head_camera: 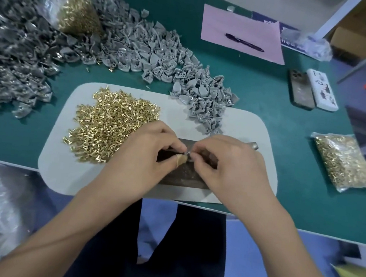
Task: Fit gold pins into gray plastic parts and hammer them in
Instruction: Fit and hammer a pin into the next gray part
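Pins (111, 121) lie heaped on the left of the mat (246, 127), gray parts (205, 109) heaped at its far right. Between the fingertips, over the dark block (187, 177), sits something small and pale, probably one part with a pin going in; it is too small to tell which hand has which.

Risks, as I judge them: the pin could slip from so fine a pinch and drop into the heap, or seat crooked and bend under the hammer.

Both hands meet at mid-mat, knuckles up, wrists low. Left hand (146, 154) has fingers curled tight, thumb and forefinger pinching; a tan wrap shows on one finger. Right hand (226, 165) mirrors it, fingertips pinched narrow.
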A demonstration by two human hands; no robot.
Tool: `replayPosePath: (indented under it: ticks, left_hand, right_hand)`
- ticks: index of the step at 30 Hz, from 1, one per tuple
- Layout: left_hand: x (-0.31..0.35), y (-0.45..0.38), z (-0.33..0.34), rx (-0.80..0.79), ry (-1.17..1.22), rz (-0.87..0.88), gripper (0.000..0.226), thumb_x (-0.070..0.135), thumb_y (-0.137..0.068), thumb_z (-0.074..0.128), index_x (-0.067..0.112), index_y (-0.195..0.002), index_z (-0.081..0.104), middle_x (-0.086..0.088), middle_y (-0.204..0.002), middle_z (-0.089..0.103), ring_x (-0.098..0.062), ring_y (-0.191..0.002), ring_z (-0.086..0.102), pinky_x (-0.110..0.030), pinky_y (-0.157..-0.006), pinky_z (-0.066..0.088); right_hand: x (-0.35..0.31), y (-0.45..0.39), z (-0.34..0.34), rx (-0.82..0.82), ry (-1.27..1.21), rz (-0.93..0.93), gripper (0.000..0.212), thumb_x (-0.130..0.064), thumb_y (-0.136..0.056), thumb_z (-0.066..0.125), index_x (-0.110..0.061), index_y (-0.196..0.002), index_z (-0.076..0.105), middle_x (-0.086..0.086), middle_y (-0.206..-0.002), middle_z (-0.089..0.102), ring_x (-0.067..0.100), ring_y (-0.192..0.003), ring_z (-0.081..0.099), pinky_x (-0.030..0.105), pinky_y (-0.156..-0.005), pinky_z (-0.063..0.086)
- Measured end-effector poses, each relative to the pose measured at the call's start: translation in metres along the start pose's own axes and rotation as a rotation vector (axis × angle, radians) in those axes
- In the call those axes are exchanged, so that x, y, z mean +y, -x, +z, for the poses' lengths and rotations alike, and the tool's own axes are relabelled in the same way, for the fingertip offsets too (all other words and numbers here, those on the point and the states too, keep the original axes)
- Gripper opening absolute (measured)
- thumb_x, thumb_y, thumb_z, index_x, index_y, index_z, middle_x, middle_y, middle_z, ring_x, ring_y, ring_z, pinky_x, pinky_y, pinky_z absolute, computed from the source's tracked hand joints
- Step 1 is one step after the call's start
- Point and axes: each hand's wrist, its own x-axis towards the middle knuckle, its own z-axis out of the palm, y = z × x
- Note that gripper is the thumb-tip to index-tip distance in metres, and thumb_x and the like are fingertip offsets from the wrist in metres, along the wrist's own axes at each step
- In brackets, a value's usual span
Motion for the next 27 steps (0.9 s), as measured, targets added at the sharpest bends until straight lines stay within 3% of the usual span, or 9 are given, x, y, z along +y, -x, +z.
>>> replayPosePath:
  ticks: [4, 8, 12, 19, 21, 24, 27]
  left_hand:
    - [-0.002, -0.001, 0.002, 0.006, 0.011, -0.005, 0.012, 0.021, -0.083, 0.080, 0.025, -0.093, 0.077, 0.013, -0.097, 0.059, -0.004, -0.096, 0.057, -0.020, -0.082, 0.043]
    - [-0.002, -0.003, 0.001, 0.010, 0.024, -0.005, 0.012, 0.020, -0.081, 0.081, 0.025, -0.092, 0.078, 0.011, -0.095, 0.060, -0.007, -0.094, 0.058, -0.030, -0.085, 0.047]
    - [-0.002, -0.003, 0.000, 0.001, 0.032, -0.008, 0.012, 0.021, -0.081, 0.081, 0.026, -0.092, 0.079, 0.012, -0.095, 0.061, -0.004, -0.093, 0.059, -0.029, -0.084, 0.048]
    - [-0.002, -0.002, 0.001, 0.023, 0.042, -0.016, 0.012, 0.019, -0.081, 0.082, 0.027, -0.089, 0.078, 0.014, -0.093, 0.061, -0.003, -0.091, 0.059, -0.014, -0.081, 0.043]
    - [-0.002, -0.002, 0.000, 0.016, 0.052, -0.017, 0.011, 0.020, -0.080, 0.083, 0.028, -0.086, 0.078, 0.013, -0.092, 0.061, -0.004, -0.089, 0.060, -0.017, -0.081, 0.045]
    - [-0.002, -0.002, 0.000, 0.017, 0.045, -0.015, 0.012, 0.017, -0.079, 0.083, 0.024, -0.087, 0.079, 0.011, -0.092, 0.062, -0.003, -0.088, 0.060, -0.027, -0.082, 0.048]
    - [-0.001, -0.001, 0.000, 0.020, 0.050, -0.018, 0.010, 0.020, -0.080, 0.081, 0.028, -0.086, 0.078, 0.013, -0.092, 0.061, -0.003, -0.087, 0.060, -0.026, -0.081, 0.047]
  right_hand:
    - [-0.005, -0.007, -0.007, -0.009, 0.152, -0.119, 0.006, -0.033, -0.085, 0.063, -0.031, -0.081, 0.066, -0.011, -0.077, 0.061, 0.012, -0.077, 0.059, 0.024, -0.055, 0.026]
    - [-0.008, -0.009, -0.010, -0.049, 0.143, -0.114, 0.005, -0.033, -0.086, 0.063, -0.031, -0.082, 0.066, -0.011, -0.078, 0.062, 0.012, -0.079, 0.059, 0.025, -0.056, 0.027]
    - [-0.008, -0.011, -0.012, -0.092, 0.086, -0.056, 0.007, -0.036, -0.084, 0.061, -0.032, -0.082, 0.066, -0.012, -0.078, 0.061, 0.009, -0.078, 0.055, 0.026, -0.056, 0.028]
    - [-0.014, -0.010, -0.018, -0.136, 0.142, -0.077, 0.007, -0.027, -0.088, 0.067, -0.028, -0.081, 0.069, -0.010, -0.078, 0.061, 0.016, -0.081, 0.059, 0.029, -0.056, 0.040]
    - [-0.022, -0.011, -0.019, -0.144, 0.237, -0.145, 0.007, -0.020, -0.083, 0.075, -0.022, -0.078, 0.069, -0.005, -0.076, 0.063, 0.022, -0.080, 0.063, 0.030, -0.055, 0.043]
    - [-0.029, -0.011, -0.016, -0.127, 0.306, -0.236, 0.024, -0.007, -0.062, 0.088, -0.015, -0.069, 0.066, 0.003, -0.069, 0.062, 0.027, -0.071, 0.062, 0.028, -0.050, 0.040]
    - [-0.027, -0.013, -0.017, -0.194, 0.221, -0.207, 0.009, -0.008, -0.078, 0.078, -0.012, -0.079, 0.070, 0.004, -0.078, 0.064, 0.029, -0.083, 0.063, 0.035, -0.061, 0.047]
